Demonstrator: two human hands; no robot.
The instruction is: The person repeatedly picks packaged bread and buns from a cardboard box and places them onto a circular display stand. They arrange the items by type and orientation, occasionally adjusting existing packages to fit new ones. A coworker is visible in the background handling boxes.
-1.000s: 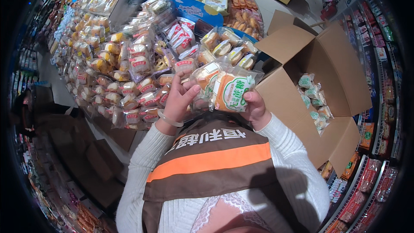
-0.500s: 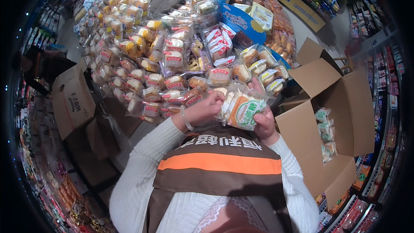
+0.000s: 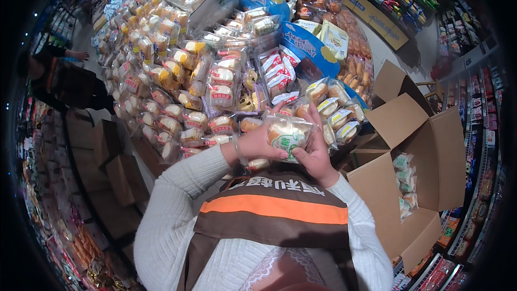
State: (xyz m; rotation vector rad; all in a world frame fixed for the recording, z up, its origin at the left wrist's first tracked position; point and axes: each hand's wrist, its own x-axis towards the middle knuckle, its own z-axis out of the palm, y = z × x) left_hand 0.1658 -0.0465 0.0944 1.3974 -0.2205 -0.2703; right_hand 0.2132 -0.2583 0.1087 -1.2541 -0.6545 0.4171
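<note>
Both hands grip one clear bread packet close to the chest: the left hand clasps its left side, the right hand its right. It hangs just over the display of bagged buns. An open cardboard box stands to the right.

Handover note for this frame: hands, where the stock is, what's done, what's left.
Left hand and right hand together hold one clear bread packet with a green label, up over the front of the display table.
The table is already piled with rows of similar bagged breads.
Open cardboard box on the right holds more green-labelled packets.
Done: most rows filled.
Left: the held packet is not yet set down; the box is not emptied.
</note>
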